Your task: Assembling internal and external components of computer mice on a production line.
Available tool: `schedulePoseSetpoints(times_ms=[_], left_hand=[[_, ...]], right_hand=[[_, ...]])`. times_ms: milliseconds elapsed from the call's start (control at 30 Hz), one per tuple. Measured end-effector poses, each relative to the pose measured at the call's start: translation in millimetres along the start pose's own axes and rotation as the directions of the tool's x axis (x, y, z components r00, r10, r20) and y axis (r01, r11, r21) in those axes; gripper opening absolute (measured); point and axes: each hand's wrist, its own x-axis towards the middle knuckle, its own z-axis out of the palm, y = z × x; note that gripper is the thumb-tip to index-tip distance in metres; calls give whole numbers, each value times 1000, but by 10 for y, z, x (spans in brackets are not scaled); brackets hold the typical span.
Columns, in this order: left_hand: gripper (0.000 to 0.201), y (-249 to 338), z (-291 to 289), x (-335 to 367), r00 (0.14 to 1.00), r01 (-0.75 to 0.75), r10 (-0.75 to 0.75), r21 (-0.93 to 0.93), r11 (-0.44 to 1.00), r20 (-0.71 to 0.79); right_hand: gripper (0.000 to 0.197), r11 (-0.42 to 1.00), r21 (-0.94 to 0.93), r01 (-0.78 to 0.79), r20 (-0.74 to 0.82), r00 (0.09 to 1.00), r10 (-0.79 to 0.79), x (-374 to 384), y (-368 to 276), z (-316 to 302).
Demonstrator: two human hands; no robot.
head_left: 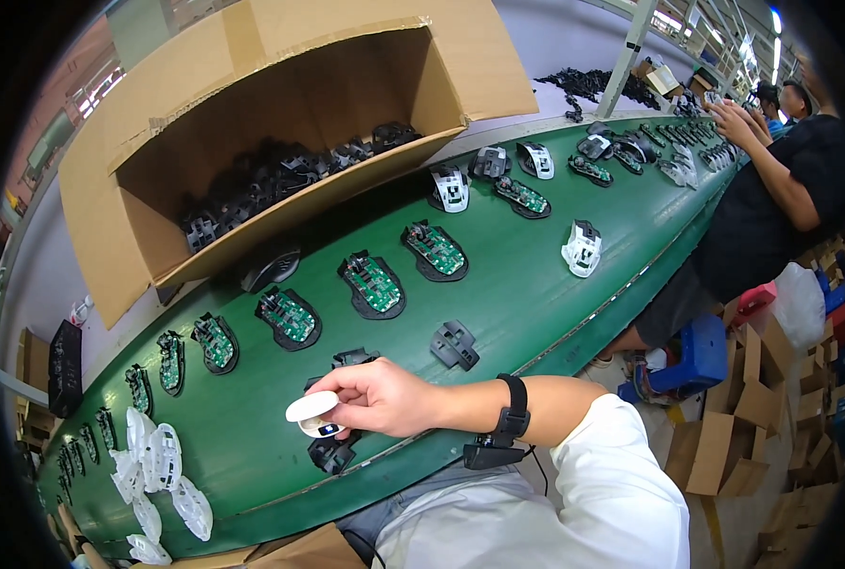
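My right hand [375,396] reaches in from the right above the near edge of the green belt. Its thumb and fingers pinch a small white rounded case [312,410] that looks like an earbud case. The lid is raised, and a small dark window with a light mark shows below it. Under and behind the hand lie black mouse parts [331,453], partly hidden by it. A dark plastic mouse shell piece [455,344] rests on the belt to the right of the fingers. My left hand is out of view.
Mouse bases with green circuit boards [372,284] line the belt [498,284]. White shells [162,457] are heaped at the left; another white shell [582,248] lies at the right. A cardboard box [280,57] of dark parts stands behind. A person in black [773,204] works at the far right.
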Motion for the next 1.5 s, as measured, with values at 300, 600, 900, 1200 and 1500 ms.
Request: schedulePoseSetpoints(times_ms=[300, 600, 900, 1200, 1500], left_hand=[[23, 63, -53, 3, 999, 30, -31, 20, 999, 27], [20, 25, -82, 37, 999, -27, 26, 26, 999, 42], [22, 84, -121, 64, 999, -14, 11, 78, 997, 37], [37, 49, -821, 15, 929, 158, -371, 913, 376, -8], [83, -384, -1119, -488, 753, -8, -657, 999, 45, 36]], right_hand=[[31, 1000, 12, 5, 30, 1000, -5, 52, 55, 56], [27, 999, 29, 20, -6, 1000, -20, 65, 85, 130], [27, 1000, 15, 19, -7, 1000, -19, 81, 103, 139], [35, 999, 34, 2, -23, 1000, -1, -18, -2, 134], [59, 989, 125, -79, 130, 989, 63, -27, -43, -15]])
